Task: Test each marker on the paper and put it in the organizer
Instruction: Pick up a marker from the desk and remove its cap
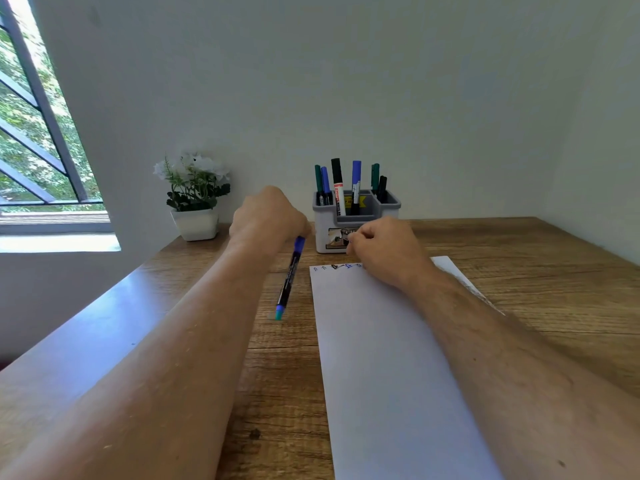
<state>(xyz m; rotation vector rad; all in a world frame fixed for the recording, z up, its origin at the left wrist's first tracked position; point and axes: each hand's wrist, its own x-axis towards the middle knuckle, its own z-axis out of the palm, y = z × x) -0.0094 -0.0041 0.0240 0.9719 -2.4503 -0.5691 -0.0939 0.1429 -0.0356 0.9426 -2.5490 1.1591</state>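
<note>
Left hand [268,216] grips a blue marker [290,277], mid frame, left of the paper [381,358].
Marker slants down w/ its teal end low, top end hidden in the fist. Right hand [384,252] is curled at the paper's top edge, covering some scribbles; can't tell if it pinches anything. Organizer [356,220] w/ pens stands behind, front partly hidden.

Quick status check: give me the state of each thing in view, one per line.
left hand: grips the blue marker
blue marker: held above the table, tilted
right hand: curled at the paper's far edge, contents hidden
paper: flat, test marks along the far edge
organizer: upright, several markers standing inside
</note>
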